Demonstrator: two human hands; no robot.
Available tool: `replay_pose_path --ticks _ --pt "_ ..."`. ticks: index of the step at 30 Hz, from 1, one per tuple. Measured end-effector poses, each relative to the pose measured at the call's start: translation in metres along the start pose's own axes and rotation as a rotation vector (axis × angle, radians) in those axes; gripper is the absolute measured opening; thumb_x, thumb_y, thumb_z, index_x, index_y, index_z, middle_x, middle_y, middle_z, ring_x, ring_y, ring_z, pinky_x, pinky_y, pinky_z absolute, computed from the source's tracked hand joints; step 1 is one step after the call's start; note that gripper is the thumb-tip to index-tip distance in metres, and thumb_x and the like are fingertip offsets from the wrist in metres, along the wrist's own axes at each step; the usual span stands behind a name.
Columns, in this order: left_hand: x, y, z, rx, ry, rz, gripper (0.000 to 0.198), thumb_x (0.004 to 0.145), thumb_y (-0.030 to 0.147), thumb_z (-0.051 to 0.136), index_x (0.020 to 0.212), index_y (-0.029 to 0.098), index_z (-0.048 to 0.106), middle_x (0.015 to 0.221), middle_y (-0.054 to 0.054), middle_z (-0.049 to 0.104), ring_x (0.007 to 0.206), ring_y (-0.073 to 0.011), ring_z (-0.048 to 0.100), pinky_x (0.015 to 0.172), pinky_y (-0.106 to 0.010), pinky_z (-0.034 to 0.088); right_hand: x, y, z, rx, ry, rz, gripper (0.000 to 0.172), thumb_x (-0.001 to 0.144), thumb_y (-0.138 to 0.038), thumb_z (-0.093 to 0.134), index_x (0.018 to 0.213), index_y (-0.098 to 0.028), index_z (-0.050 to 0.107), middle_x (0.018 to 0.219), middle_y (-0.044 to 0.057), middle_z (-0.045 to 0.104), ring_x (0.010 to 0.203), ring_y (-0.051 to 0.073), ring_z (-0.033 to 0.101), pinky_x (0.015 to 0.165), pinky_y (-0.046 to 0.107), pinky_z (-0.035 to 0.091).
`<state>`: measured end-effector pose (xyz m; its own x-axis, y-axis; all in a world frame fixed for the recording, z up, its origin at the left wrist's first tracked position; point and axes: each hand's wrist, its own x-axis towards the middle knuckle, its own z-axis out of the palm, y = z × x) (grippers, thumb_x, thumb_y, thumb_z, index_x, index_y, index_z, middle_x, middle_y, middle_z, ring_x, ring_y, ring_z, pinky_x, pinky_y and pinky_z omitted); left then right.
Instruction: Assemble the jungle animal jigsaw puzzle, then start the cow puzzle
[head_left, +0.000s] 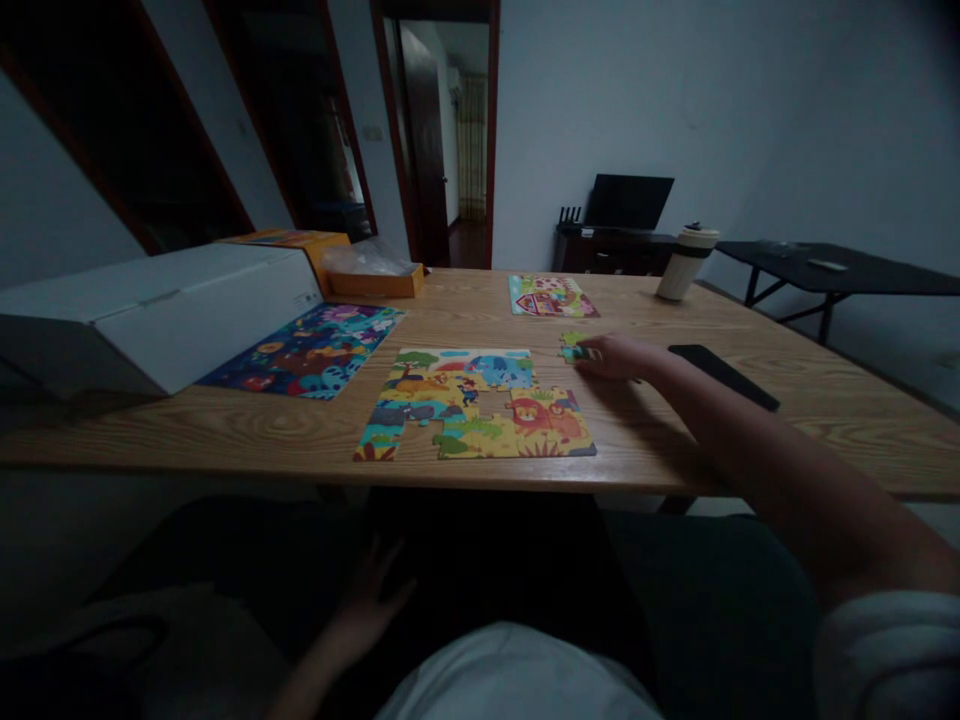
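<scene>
My right hand (613, 357) reaches across the table, its fingers closed on a green-and-blue puzzle piece (576, 353). Another yellow-green piece (574, 338) lies right beside it. Nearer to me is an animal jigsaw puzzle (487, 425), with lions at its right and an elephant at the top; bare wood shows through several openings in it. Below the table edge, over my lap, my left hand (369, 598) is open with fingers spread and holds nothing; it looks dim and slightly blurred.
A dark blue puzzle (311, 350) lies at the left beside a white box (202, 310). Behind are an orange tray (379, 282) with plastic wrap and a farm-like puzzle (551, 296). A black flat object (724, 375) and a cup (687, 264) are at the right.
</scene>
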<state>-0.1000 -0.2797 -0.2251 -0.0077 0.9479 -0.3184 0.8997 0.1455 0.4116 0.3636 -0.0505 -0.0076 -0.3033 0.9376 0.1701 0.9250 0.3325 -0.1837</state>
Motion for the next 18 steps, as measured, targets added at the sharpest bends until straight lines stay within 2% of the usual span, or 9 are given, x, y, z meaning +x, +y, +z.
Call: replay_pose_path --ticks 2,4,7,9,11,13,16,18 --pt "-0.003 0.004 0.038 0.122 0.114 -0.025 0.081 0.082 0.053 0.053 0.155 0.023 0.033 0.164 -0.009 0.014 0.151 -0.0312 0.01 0.117 -0.051 0.027 0.008 -0.005 0.006 -0.071 -0.077 -0.027 0.026 0.09 -0.037 0.059 0.095 -0.018 0.075 0.089 0.016 0.075 0.074 0.026 0.068 0.072 0.037 0.048" --pt "-0.005 0.005 0.056 0.189 0.168 -0.038 0.08 0.086 0.05 0.052 0.157 0.02 0.028 0.165 -0.013 0.004 0.15 -0.0334 0.0 0.117 -0.054 0.025 0.009 -0.009 0.008 -0.153 -0.105 -0.044 0.027 0.093 -0.036 0.053 0.096 -0.018 0.074 0.092 0.016 0.074 0.075 0.026 0.067 0.072 0.037 0.047" --pt "-0.005 0.003 0.056 0.201 0.163 -0.054 0.078 0.089 0.049 0.051 0.158 0.024 0.025 0.166 -0.011 0.004 0.151 -0.0341 0.0 0.116 -0.055 0.025 0.001 -0.022 0.003 -0.313 -0.061 -0.056 0.03 0.095 -0.031 0.047 0.096 -0.016 0.073 0.089 0.015 0.073 0.074 0.025 0.066 0.07 0.036 0.043" --pt "-0.004 0.0 0.051 0.187 0.136 -0.021 0.079 0.088 0.052 0.052 0.158 0.026 0.024 0.166 -0.011 0.006 0.151 -0.0343 0.001 0.117 -0.055 0.025 -0.008 -0.045 -0.004 -0.38 -0.002 -0.07 0.032 0.097 -0.029 0.043 0.096 -0.015 0.072 0.086 0.015 0.072 0.072 0.024 0.065 0.065 0.035 0.04" --pt "-0.002 -0.004 0.048 0.171 0.119 0.02 0.08 0.088 0.053 0.052 0.157 0.026 0.025 0.166 -0.011 0.007 0.151 -0.0351 0.002 0.116 -0.055 0.025 -0.02 -0.082 -0.01 -0.366 0.087 -0.104 0.033 0.099 -0.03 0.04 0.097 -0.016 0.07 0.086 0.014 0.072 0.07 0.023 0.064 0.062 0.033 0.037" --pt "-0.001 -0.007 0.049 0.166 0.138 0.051 0.078 0.088 0.052 0.052 0.157 0.024 0.027 0.166 -0.012 0.006 0.15 -0.037 0.003 0.115 -0.057 0.026 -0.035 -0.13 -0.01 -0.316 0.157 -0.152 0.031 0.1 -0.029 0.038 0.103 -0.018 0.067 0.088 0.012 0.073 0.071 0.022 0.065 0.06 0.032 0.036" --pt "0.0 -0.008 0.056 0.181 0.19 0.072 0.078 0.089 0.049 0.053 0.156 0.017 0.03 0.165 -0.018 0.006 0.149 -0.0424 0.005 0.113 -0.059 0.028 -0.056 -0.206 0.001 -0.226 0.169 -0.321 0.027 0.1 -0.021 0.038 0.11 -0.017 0.062 0.091 0.011 0.073 0.078 0.023 0.066 0.062 0.031 0.038" --pt "0.0 -0.009 0.061 0.185 0.221 0.094 0.076 0.089 0.047 0.052 0.155 0.014 0.032 0.164 -0.021 0.006 0.149 -0.044 0.006 0.113 -0.059 0.028 -0.065 -0.245 0.015 -0.18 0.145 -0.455 0.025 0.097 -0.016 0.042 0.114 -0.015 0.061 0.104 0.012 0.072 0.086 0.023 0.066 0.066 0.031 0.041"
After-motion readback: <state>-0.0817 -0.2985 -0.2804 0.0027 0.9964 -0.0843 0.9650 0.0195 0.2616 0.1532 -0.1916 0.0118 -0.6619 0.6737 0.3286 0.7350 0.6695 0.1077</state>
